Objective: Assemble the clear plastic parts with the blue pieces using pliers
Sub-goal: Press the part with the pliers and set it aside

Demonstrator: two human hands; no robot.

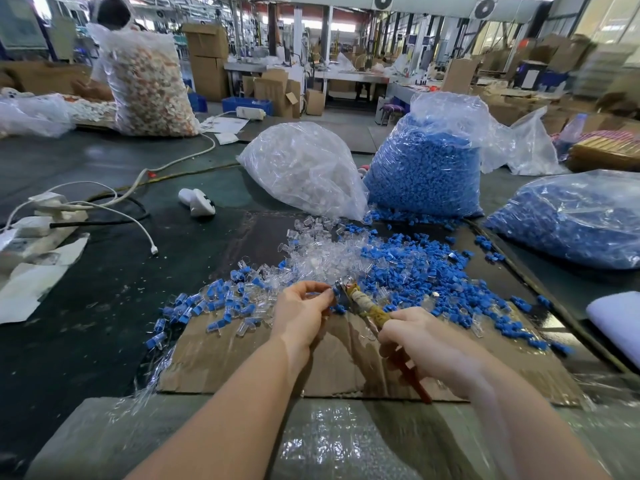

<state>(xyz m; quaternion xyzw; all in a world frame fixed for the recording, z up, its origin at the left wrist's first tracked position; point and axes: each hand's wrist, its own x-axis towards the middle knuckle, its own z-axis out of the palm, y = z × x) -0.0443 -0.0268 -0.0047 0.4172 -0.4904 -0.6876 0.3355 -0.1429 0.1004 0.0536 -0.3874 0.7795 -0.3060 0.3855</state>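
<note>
Head view. Left hand at centre frame, fingers curled, fingertips pinching a small piece at its 2 o'clock edge; looks blue, clear part in it cannot be told. Right hand just at 4 o'clock of the left, wrapped round the handles of the pliers. Pliers' long axis running 10 to 4 o'clock, nose toward the left fingertips, red handle end poking out past the palm at 5 o'clock. Nose touching or right beside the pinched piece; jaw gap hidden. Likely step: pressing the piece together at the nose. Left hand nearer the loose stock: clear plastic parts piled at 12 o'clock, blue pieces at 1 to 2 o'clock, assembled ones scattered at 9 o'clock, all on cardboard over the tabletop. Next pick probably straight ahead, short reach.
</note>
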